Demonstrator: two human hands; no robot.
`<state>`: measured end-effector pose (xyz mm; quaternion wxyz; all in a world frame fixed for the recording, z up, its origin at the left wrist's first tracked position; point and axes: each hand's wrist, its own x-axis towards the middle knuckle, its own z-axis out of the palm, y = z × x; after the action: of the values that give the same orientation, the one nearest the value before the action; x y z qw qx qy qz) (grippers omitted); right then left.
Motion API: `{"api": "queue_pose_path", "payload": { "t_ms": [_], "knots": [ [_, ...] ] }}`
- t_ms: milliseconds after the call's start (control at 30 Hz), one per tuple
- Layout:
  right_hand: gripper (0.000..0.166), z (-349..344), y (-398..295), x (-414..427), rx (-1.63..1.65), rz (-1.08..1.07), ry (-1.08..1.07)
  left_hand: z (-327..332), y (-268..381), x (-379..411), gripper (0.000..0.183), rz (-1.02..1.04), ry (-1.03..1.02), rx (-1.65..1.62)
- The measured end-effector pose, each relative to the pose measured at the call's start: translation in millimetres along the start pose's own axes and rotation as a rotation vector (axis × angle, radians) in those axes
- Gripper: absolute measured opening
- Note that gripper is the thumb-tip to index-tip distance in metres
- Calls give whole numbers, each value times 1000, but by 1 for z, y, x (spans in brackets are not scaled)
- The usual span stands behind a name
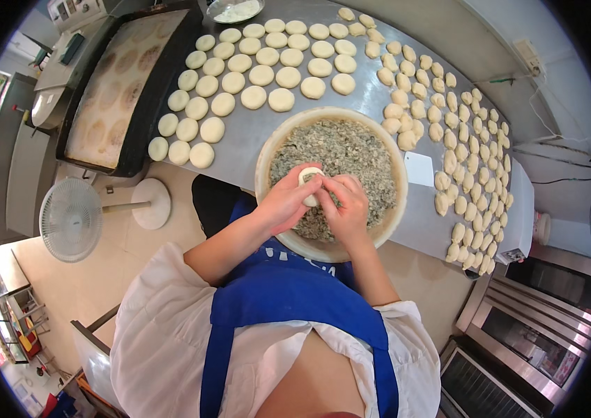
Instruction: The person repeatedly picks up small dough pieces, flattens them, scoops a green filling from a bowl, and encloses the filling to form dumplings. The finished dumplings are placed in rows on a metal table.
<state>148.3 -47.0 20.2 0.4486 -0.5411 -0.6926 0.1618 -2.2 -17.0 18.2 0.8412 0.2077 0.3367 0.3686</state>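
Note:
Over a large round tub (264, 172) of chopped, greyish-green filling, my left hand (287, 201) cradles a round piece of dough (310, 199) with some filling showing in its opening. My right hand (346, 206) pinches the dough's edge with its fingertips. On the steel table, flattened round dough cakes (261, 76) lie in rows beyond the tub, towards the left. Many small unflattened dough pieces (451, 138) cover the table's right side. A white flat scraper (419, 169) rests beside the tub's right rim.
A black-rimmed griddle (123, 83) stands left of the steel table (238, 157). A glass bowl of white powder (235, 10) is at the far edge. A standing fan (72, 219) is at the lower left, a steel oven (530, 313) at the lower right.

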Motion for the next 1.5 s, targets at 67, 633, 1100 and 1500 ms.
{"api": "queue_pose_path", "payload": {
  "t_ms": [67, 633, 1100, 1500],
  "knots": [
    [22, -7, 3, 2, 63, 43, -71, -9, -4, 3, 39, -20, -43, 16],
    [34, -10, 38, 1, 1454, 1101, 212, -27, 7, -2, 39, -146, -1, -220],
    [23, 10, 11, -4, 918, 748, 287, -21, -10, 1, 42, -228, -85, -234],
    [17, 0, 3, -12, -63, 59, -51, -17, -15, 4, 40, 88, 35, 114]
  ]
}}
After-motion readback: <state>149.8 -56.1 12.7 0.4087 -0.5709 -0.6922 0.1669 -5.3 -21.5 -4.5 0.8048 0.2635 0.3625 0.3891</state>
